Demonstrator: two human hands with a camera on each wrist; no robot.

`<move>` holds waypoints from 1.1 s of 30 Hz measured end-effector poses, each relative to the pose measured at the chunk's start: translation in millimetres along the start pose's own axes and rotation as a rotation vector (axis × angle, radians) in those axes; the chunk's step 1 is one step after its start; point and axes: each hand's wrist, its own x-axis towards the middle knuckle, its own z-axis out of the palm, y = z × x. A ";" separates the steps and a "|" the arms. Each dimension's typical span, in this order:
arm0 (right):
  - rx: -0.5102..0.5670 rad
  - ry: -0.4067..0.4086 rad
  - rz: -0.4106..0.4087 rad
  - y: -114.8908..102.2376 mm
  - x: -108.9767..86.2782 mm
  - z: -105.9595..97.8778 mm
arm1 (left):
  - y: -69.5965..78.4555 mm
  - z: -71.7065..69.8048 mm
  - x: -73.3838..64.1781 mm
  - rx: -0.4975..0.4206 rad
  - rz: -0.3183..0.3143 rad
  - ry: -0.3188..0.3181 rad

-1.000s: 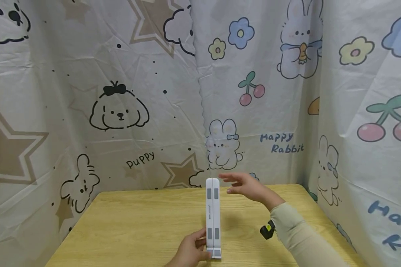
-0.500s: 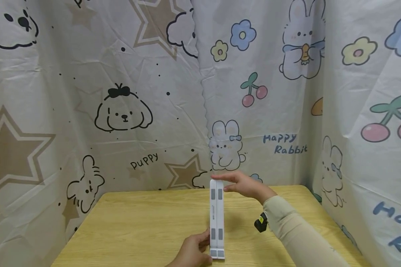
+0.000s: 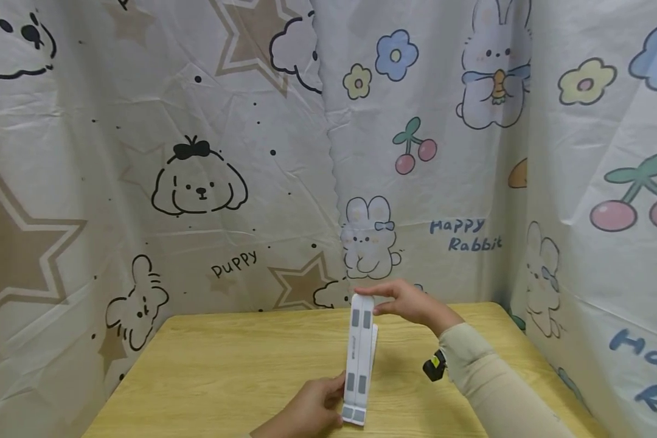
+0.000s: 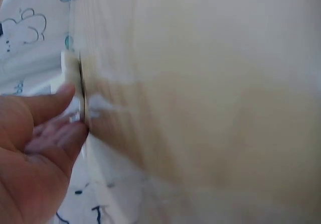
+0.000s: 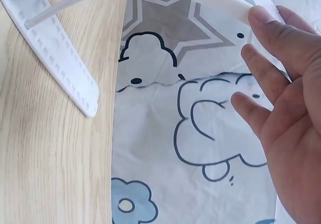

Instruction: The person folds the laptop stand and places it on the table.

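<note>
A white folding laptop stand (image 3: 358, 365) with grey rubber pads is held on end over the table, its top leaning slightly right. My left hand (image 3: 316, 403) grips its lower end from the left; in the left wrist view, thumb and fingers (image 4: 50, 108) pinch the edge of the stand. At the top, my right hand (image 3: 407, 302) holds the upper end between thumb and forefinger. The right wrist view shows the other fingers spread away from it. There, a slotted leg (image 5: 60, 61) and thin crossbars of the stand are swung apart from the held arm.
The wooden table (image 3: 241, 359) lies under both hands. A patterned curtain (image 3: 285, 201) stands close behind its far edge and along both sides. A small black device (image 3: 434, 366) with a yellow mark sits at the right wrist.
The right hand has moved left from beside the stand onto its top end. The stand now tilts right, and a second part shows behind its right side. The left hand keeps its grip.
</note>
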 end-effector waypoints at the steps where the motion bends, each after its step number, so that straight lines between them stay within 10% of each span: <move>1: -0.002 0.008 0.008 0.0 -2.1 -0.7 | -0.3 -3.0 1.1 0.008 0.000 -0.021; 9: -0.076 0.058 -0.012 0.2 -11.1 -6.0 | -4.2 -22.4 7.7 -0.035 -0.019 -0.155; 17: -0.048 -0.072 0.005 -3.6 -3.8 -18.1 | -6.3 -21.0 11.2 -0.114 -0.069 -0.174; 33: -0.027 -0.056 0.030 2.5 -21.5 -26.5 | -6.6 -27.4 24.7 -0.012 0.045 -0.238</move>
